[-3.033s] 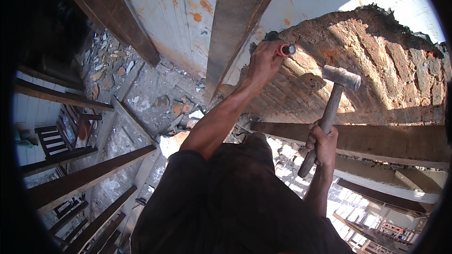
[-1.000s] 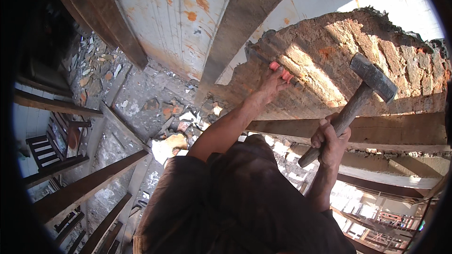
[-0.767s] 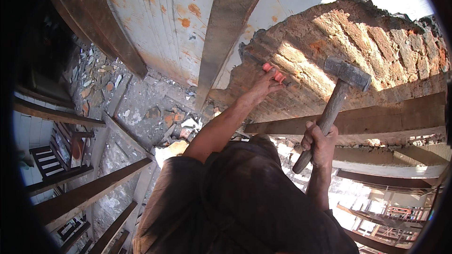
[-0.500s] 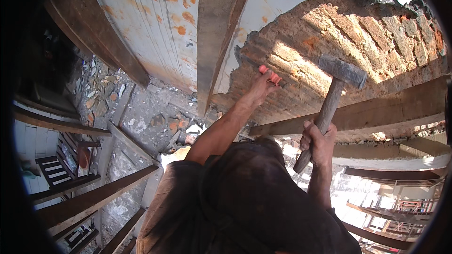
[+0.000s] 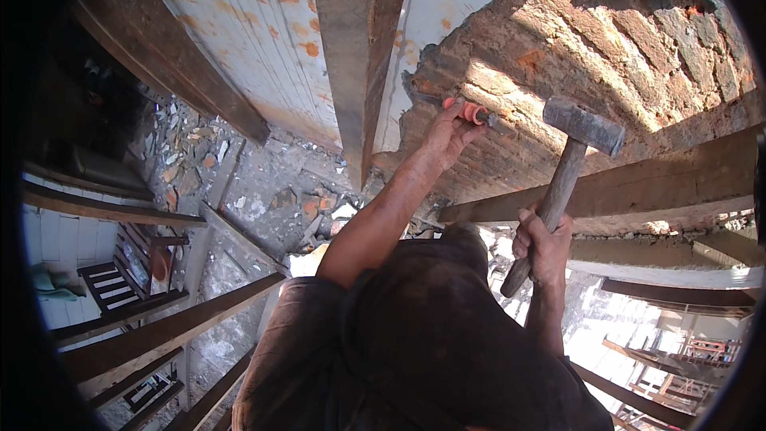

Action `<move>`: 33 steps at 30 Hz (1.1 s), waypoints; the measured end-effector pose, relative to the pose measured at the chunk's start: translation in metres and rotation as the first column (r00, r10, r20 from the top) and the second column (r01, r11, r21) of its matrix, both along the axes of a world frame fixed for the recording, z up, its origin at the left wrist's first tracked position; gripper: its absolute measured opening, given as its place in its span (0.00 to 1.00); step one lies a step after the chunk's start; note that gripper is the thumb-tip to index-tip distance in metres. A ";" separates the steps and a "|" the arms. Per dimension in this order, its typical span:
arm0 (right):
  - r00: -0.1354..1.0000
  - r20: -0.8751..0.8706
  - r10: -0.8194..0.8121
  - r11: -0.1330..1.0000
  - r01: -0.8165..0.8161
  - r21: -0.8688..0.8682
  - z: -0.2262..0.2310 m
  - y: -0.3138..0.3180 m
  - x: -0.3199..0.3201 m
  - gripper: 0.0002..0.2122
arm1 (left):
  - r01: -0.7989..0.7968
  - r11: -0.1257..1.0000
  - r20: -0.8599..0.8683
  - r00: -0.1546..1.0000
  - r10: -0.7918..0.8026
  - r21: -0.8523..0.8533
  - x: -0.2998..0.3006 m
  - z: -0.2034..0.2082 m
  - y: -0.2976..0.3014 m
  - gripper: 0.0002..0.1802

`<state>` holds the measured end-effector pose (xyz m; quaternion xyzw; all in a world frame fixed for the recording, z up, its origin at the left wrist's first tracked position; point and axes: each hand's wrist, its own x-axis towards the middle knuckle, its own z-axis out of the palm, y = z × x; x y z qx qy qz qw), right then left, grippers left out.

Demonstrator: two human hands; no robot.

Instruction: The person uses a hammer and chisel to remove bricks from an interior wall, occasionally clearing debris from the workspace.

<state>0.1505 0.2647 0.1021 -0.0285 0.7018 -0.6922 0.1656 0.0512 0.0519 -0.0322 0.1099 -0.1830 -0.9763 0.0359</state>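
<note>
My left hand [image 5: 448, 137] reaches up to the wall, its fingers closed round a chisel with an orange grip [image 5: 471, 112]. The chisel's grey metal striking end sticks out to the right, while its other end points left toward the broken plaster edge. I cannot tell whether the tip touches the wall. In my right hand [image 5: 544, 241] is a sledgehammer [image 5: 584, 123], gripped low on its wooden handle. The heavy grey head is raised to the right of the chisel, apart from it. Behind both tools lies bare, rough brickwork [image 5: 519, 64], partly sunlit.
White, orange-stained plaster [image 5: 239, 24] covers the wall at left, crossed by an upright timber post [image 5: 343, 48]. A wooden beam [image 5: 638, 179] runs close behind the hammer handle. Rubble [image 5: 187, 160] lies on the floor at left, with more beams [image 5: 175, 327] below.
My left hand has turned the chisel, so its metal striking end now shows. The hammer stays raised, almost unmoved. The whole view has shifted slightly.
</note>
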 end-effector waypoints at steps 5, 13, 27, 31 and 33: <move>1.000 -0.026 -0.006 1.000 0.006 -0.022 -0.001 0.008 -0.004 0.06 | -0.005 1.000 -0.049 0.999 0.005 -0.001 -0.012 0.007 -0.004 0.12; 0.961 -0.265 -0.075 0.997 0.063 -0.053 0.036 0.002 -0.016 0.07 | -0.089 0.991 -0.004 0.996 0.090 0.095 -0.026 0.007 -0.008 0.09; 0.987 -0.070 0.143 0.977 -0.130 0.166 -0.062 -0.024 -0.052 0.06 | -0.154 0.981 -0.052 0.986 0.161 0.116 -0.039 0.013 -0.007 0.12; 0.930 -0.368 -0.004 1.000 -0.006 -0.025 0.029 -0.028 -0.043 0.06 | -0.213 0.960 -0.027 0.975 0.222 0.180 -0.031 0.018 -0.023 0.08; 0.839 -0.501 -0.212 0.964 0.095 -0.249 0.068 -0.024 -0.055 0.07 | -0.189 0.969 -0.016 0.981 0.194 0.157 -0.031 0.023 -0.022 0.07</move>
